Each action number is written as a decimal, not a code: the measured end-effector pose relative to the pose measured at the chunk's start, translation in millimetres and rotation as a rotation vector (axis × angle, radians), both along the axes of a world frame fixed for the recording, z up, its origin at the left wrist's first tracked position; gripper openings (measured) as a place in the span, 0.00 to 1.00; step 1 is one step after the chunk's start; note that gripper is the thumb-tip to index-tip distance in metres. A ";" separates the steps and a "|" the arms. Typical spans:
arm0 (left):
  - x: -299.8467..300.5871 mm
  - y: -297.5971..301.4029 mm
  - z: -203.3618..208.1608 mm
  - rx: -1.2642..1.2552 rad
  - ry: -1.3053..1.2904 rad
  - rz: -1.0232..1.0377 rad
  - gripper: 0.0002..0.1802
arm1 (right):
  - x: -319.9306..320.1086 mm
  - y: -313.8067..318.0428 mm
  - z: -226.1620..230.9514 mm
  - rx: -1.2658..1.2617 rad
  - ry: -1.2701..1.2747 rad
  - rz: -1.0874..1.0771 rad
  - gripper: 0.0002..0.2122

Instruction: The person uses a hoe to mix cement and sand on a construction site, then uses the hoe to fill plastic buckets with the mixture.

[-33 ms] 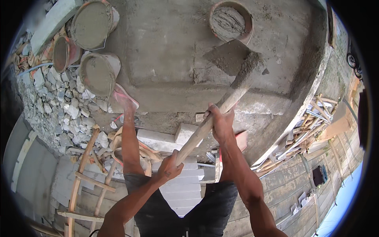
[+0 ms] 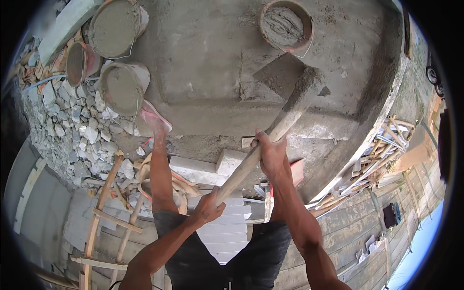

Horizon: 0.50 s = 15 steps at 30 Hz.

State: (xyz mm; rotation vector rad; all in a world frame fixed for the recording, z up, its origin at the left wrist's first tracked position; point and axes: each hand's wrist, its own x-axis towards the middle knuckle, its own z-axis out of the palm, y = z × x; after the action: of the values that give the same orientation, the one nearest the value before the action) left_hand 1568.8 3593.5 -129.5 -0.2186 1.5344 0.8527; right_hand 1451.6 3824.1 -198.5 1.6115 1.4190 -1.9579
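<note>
A hoe (image 2: 242,170) with a long, mortar-smeared wooden handle slants from between my legs up to the right. Low on the handle, toward my body, my left hand (image 2: 209,206) is closed around it. My right hand (image 2: 273,152) grips the same handle higher up. The hoe's flat grey blade (image 2: 280,75) is at the far end, over the wet grey mortar bed (image 2: 203,63); whether it touches the surface I cannot tell. Just beyond the blade stands a bucket (image 2: 309,30) containing lumpy mortar.
At the left are a mortar-filled bucket (image 2: 143,21), a second filled bucket (image 2: 140,75) and a smaller orange one (image 2: 91,63). Rubble (image 2: 82,121) lies beside them. My shoe (image 2: 155,117) is near the bed's edge. Pale blocks (image 2: 193,170), a wooden ladder (image 2: 101,198) and a raised right-hand edge (image 2: 382,121) surround me.
The scene has shifted slightly in the picture, with the bucket beyond the blade a little farther right. Both hands keep the same hold on the hoe.
</note>
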 end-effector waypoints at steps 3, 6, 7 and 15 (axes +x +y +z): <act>24.6 -10.2 1.6 0.068 -0.024 0.073 0.25 | 14.8 -14.3 -13.3 0.006 -0.077 0.039 0.22; 23.6 7.4 -19.1 0.151 -0.101 0.214 0.25 | 24.1 -9.1 -60.1 0.129 -0.126 0.124 0.20; 17.6 16.3 -28.9 0.194 -0.185 0.303 0.26 | 27.5 -0.4 -78.6 0.191 -0.204 0.165 0.17; -36.6 -17.8 -58.9 0.128 -0.568 0.391 0.29 | 35.9 -38.6 -171.5 0.248 -0.492 0.348 0.14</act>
State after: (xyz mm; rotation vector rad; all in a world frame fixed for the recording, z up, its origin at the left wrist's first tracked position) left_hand 1532.2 3575.7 -188.4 -0.6249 0.9121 1.0779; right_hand 1487.5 3785.5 -370.0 1.6520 1.6295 -1.1327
